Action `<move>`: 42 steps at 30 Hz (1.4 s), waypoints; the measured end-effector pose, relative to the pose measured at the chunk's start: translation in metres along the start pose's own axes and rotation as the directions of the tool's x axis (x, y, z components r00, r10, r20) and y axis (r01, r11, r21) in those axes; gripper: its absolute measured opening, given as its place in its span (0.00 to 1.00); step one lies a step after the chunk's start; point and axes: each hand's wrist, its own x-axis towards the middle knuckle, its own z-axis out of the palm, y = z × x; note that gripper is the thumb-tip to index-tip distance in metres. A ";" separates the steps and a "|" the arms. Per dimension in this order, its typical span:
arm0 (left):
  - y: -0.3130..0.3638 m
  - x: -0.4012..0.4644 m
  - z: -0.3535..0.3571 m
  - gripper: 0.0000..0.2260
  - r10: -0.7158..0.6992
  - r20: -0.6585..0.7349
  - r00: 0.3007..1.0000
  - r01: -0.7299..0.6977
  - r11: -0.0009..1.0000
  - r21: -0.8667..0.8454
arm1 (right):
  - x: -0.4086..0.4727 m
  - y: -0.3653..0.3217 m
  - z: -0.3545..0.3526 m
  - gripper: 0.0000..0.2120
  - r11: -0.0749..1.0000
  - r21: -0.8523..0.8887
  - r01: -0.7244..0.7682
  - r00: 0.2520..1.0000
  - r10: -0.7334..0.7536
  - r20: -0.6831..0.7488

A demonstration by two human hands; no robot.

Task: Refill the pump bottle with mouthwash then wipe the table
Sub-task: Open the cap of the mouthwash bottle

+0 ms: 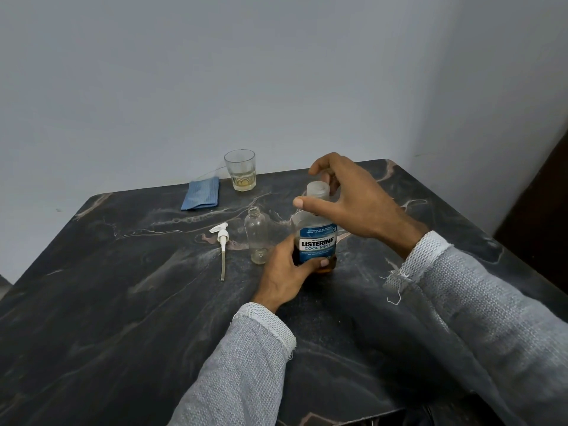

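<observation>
A mouthwash bottle (316, 241) with a blue label and a clear cap (318, 190) stands upright on the dark marble table (123, 302). My left hand (285, 275) grips its lower body. My right hand (350, 198) arches over the cap with thumb and fingers spread around it; I cannot tell whether they touch it. Just left of the mouthwash stands the small clear pump bottle (257, 238), uncapped and empty. Its white pump head (222, 238) with the dip tube lies flat on the table further left.
A folded blue cloth (201, 193) lies at the table's far edge. Beside it stands a drinking glass (241, 170) with a little yellowish liquid. A grey wall runs behind the table, and a dark door edge (541, 210) is at the right.
</observation>
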 end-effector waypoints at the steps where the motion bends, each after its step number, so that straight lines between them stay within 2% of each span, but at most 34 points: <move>1: 0.000 0.000 0.000 0.22 0.000 0.001 1.000 0.000 1.000 -0.001 | 0.000 0.000 0.001 0.23 1.000 -0.006 0.003 1.000 -0.003 -0.011; 10: 0.002 -0.002 -0.003 0.20 0.028 -0.017 0.999 -0.027 0.998 0.063 | 0.001 0.002 -0.014 0.16 0.951 0.310 -0.011 1.000 0.004 0.021; 14: 0.000 -0.004 -0.003 0.20 0.028 -0.025 0.999 -0.026 0.997 0.071 | 0.000 0.010 -0.020 0.11 0.918 0.397 0.012 0.998 0.013 -0.060; 19: -0.001 -0.003 -0.003 0.23 0.021 -0.044 0.999 -0.019 0.998 0.057 | 0.003 0.036 -0.021 0.13 0.852 0.522 -0.042 0.935 0.218 -0.279; 23: -0.003 -0.003 -0.003 0.23 0.022 -0.054 0.998 -0.017 0.996 0.082 | -0.003 0.076 -0.015 0.14 0.781 0.613 -0.116 0.845 0.402 -0.352; 26: -0.002 -0.002 -0.002 0.23 0.012 -0.054 0.998 -0.006 0.995 0.097 | -0.012 0.105 -0.007 0.17 0.774 0.599 -0.203 0.789 0.492 -0.368; 28: -0.001 -0.002 -0.002 0.22 0.005 -0.058 0.998 0.001 0.994 0.106 | -0.019 0.121 0.000 0.17 0.787 0.566 -0.244 0.777 0.508 -0.371; 32: 0.000 -0.003 0.001 0.21 0.017 -0.065 0.998 -0.010 0.993 0.121 | -0.032 0.145 0.009 0.16 0.804 0.507 -0.310 0.768 0.527 -0.365; 38: -0.001 0.000 0.003 0.22 0.025 -0.065 0.998 -0.017 0.993 0.113 | -0.046 0.172 0.018 0.17 0.838 0.398 -0.374 0.793 0.511 -0.332; 42: -0.002 0.000 0.004 0.22 0.018 -0.059 0.998 -0.011 0.994 0.106 | -0.047 0.180 0.021 0.18 0.845 0.324 -0.426 0.774 0.525 -0.352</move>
